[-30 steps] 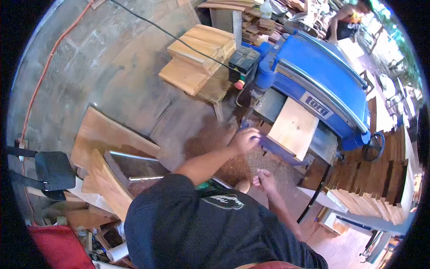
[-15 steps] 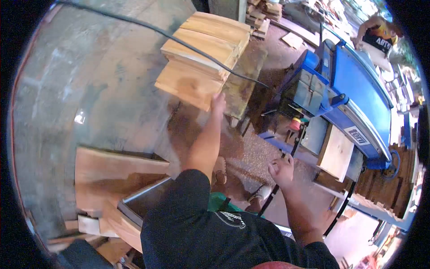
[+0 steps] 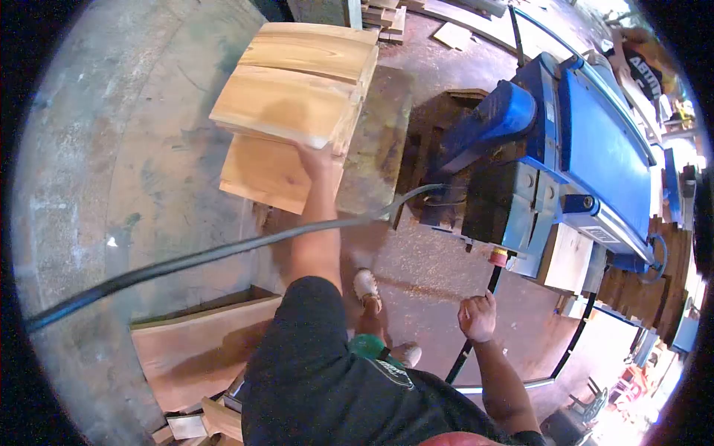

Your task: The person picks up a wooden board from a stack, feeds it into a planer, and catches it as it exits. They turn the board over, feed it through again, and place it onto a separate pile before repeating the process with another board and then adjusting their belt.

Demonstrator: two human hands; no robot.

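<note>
Pale wooden boards [image 3: 290,82] lie in a stack, with a lower board [image 3: 264,172] jutting out at the near side. My left hand [image 3: 316,160] is at the near right corner of the upper boards, its fingers closed around the edge; the fingertips are partly hidden. My right hand [image 3: 477,320] hovers beside a black metal leg of the blue machine, fingers curled and nothing visible in them. A thick black cable [image 3: 223,247] crosses over my left forearm toward the machine.
The blue planer-like machine [image 3: 610,156] stands at right, with a board [image 3: 567,256] protruding from it and a red knob [image 3: 498,257] below. Another person [image 3: 643,70] is behind it. A reddish-brown board [image 3: 204,342] and offcuts lie at lower left. Sawdust covers the floor.
My left hand has moved from the lower board's right corner to the upper boards' near corner. The view has shifted, and the cable now hangs lower, across my forearm. My right hand stays curled.
</note>
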